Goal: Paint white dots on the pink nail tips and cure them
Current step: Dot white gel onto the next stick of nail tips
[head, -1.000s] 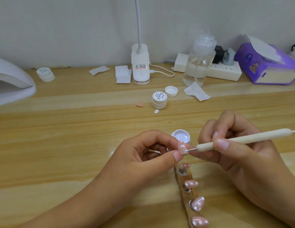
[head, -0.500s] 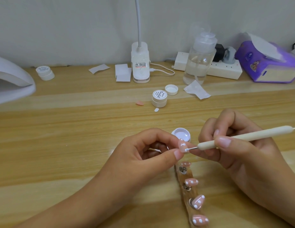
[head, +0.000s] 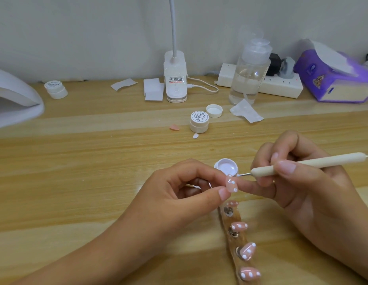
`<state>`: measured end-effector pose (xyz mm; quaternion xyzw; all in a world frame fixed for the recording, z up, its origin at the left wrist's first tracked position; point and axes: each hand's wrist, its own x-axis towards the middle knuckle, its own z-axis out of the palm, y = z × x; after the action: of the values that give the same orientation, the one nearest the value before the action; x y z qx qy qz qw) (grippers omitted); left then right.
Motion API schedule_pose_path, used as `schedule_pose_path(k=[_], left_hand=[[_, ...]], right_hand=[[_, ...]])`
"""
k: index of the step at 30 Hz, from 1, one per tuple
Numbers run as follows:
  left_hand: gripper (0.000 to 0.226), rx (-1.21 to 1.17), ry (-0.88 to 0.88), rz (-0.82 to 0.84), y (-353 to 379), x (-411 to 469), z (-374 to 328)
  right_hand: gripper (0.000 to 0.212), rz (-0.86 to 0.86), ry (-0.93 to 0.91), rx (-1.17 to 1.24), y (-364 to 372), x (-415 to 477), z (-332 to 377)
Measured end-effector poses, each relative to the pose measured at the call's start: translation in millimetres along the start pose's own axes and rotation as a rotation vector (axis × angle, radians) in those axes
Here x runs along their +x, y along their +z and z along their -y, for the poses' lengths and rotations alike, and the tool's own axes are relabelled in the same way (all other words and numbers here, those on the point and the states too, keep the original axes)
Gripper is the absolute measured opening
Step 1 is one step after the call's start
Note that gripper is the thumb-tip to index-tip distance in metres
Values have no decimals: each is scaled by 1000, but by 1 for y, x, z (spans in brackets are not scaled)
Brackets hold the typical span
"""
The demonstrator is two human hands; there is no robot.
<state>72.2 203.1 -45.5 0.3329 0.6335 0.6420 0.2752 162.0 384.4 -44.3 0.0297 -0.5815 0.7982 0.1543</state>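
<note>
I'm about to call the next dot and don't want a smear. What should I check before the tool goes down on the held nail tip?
1. Nail tip secured: ok. The left hand pinches it between thumb and forefinger.
2. Dotting tool grip: ok. The right hand holds it like a pen.
3. Paint on the tool's point: cannot tell, too small.
4. Point touching the nail tip: cannot tell. It sits at the upper right edge.
5. Paint pot within reach: ok. It is open, just behind the nail tip.
6. Curing lamp at hand: ok, at the table's left edge.
</note>
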Motion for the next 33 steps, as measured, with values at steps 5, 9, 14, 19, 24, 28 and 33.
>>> schedule_pose_path(k=[5,9,14,19,24,28,33], left_hand=[[14,11,-4,4,0,-1,0],[15,5,-8,1,0,-1,1],[14,-1,-4,0,0,0,1],[16,1,-9,-5,0,-1,1],[16,-7,-12,-2,-1,-1,1],[15,-11,-9,-1,-1,-1,1],[16,-17,-7,-4,0,-1,2]], right_hand=[[6,-19,17,-6,0,0,0],[6,1,12,-15,1,0,-1],[6,0,5,-49,1,-1,-1],[6,-6,9,-60,2,-1,-1],[6,-10,17,-53,2,-1,-1],[6,-8,24,-37,2,-1,-1],[6,-17,34,-37,2,-1,-1]])
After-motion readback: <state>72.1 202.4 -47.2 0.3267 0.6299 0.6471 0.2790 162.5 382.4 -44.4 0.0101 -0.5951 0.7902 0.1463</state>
